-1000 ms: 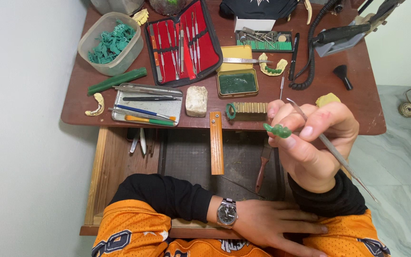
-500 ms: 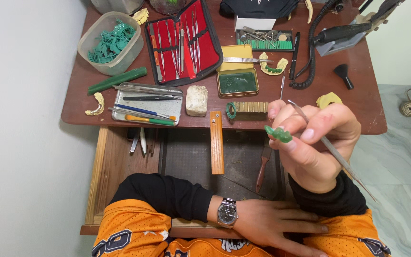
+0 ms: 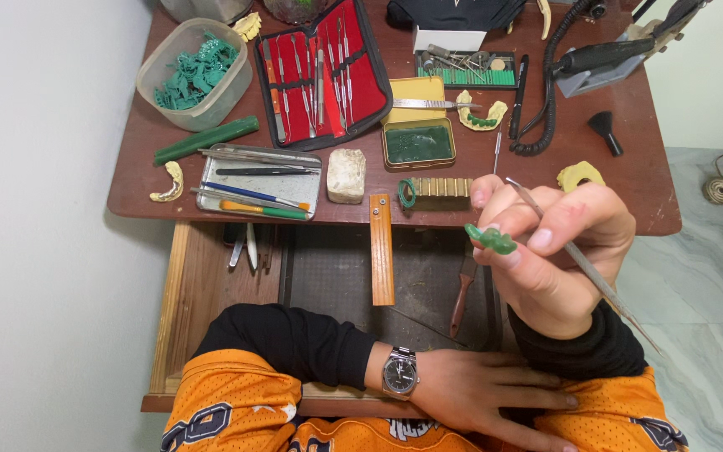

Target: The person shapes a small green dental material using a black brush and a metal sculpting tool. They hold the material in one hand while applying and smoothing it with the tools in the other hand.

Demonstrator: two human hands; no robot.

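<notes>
A small green wax piece point(image 3: 490, 239) is pinched at the fingertips of the right hand point(image 3: 558, 259), raised above the open drawer point(image 3: 211, 310) at about 3 o'clock in the view, while a slim metal carving tool point(image 3: 583, 264) is gripped in the same closed hand, its tip apparently clear of the wax. The left hand point(image 3: 479, 393) is laid flat and empty, fingers spread, across the lap at 6 o'clock. The step is judged to be inspection between carving passes; a steady re-seating of the tool tip on the wax would be called for next.
</notes>
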